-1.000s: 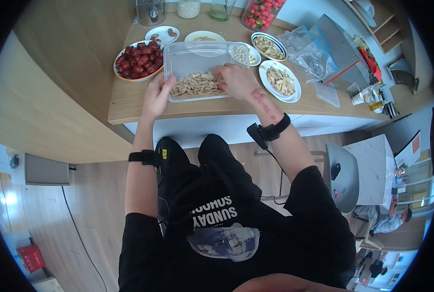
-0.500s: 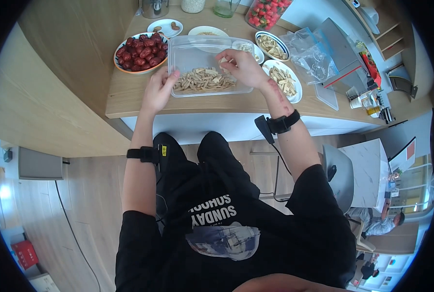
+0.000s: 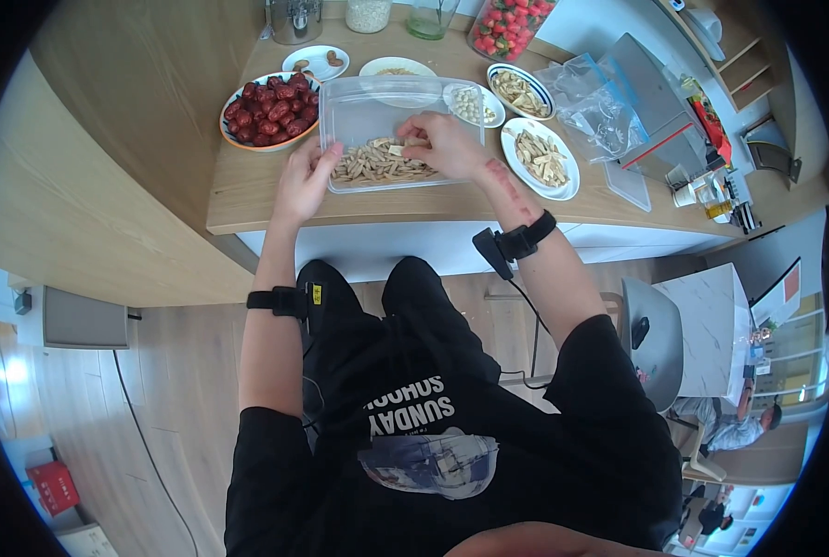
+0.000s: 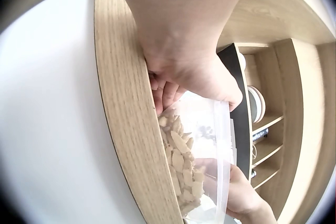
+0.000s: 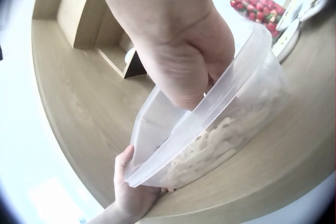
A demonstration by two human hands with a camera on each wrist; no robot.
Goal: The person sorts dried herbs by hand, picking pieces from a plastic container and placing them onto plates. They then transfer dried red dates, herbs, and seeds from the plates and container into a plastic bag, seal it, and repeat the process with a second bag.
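Note:
A clear plastic container [image 3: 368, 97] stands near the counter's front edge, its bottom covered with pale dried slices [image 3: 377, 165]. My left hand [image 3: 301, 181] grips its left end, thumb over the rim and fingers against the outside wall, as the left wrist view also shows. My right hand [image 3: 447, 147] reaches over the rim into the container. Its thumb and fingers pinch a pale slice [image 3: 397, 150] just above the others. In the right wrist view the wrist and the container wall hide those fingertips.
A bowl of red dates [image 3: 270, 111] sits left of the container. Behind and right are a bowl of slices [image 3: 518, 91], a plate of pale pieces [image 3: 541, 158] and a small white dish [image 3: 475, 104]. Plastic bags [image 3: 591, 102] lie at the right, a jar of strawberries [image 3: 512, 26] at the back.
My right hand rose with a slice half a second ago and is now lower and further left, down among the slices. My left hand stays on the container's left end.

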